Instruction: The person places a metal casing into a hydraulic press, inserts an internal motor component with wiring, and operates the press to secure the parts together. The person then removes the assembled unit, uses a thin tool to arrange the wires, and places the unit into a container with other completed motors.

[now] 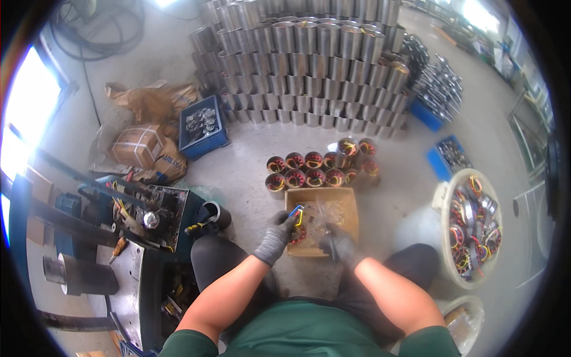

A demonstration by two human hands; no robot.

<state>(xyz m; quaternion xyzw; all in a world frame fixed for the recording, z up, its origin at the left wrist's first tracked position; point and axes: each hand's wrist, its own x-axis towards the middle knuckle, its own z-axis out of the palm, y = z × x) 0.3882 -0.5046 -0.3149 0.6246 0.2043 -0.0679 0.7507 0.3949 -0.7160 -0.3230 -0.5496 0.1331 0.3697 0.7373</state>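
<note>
My left hand (pixel 275 237), in a grey glove, is closed around blue and yellow wires (pixel 298 213) above the left side of an open cardboard box (pixel 351 205). Just below those wires a motor stator with red windings (pixel 297 237) shows in part; the hand covers the rest. My right hand (pixel 340 244), also gloved, is closed over the box's right side. A dark handle (pixel 331 252) sticks out of its grip, but blur hides the kind of tool. Small pale and yellowish scraps (pixel 333 213) lie in the box.
Beyond the box stand rows of stators in metal cylinders (pixel 314 177), before a tall stack of metal cylinders (pixel 321 86). A white tub of stators (pixel 443 238) is at right. A machine bench (pixel 128 279) and a black cup (pixel 217 215) stand left, a blue crate (pixel 219 140) farther back.
</note>
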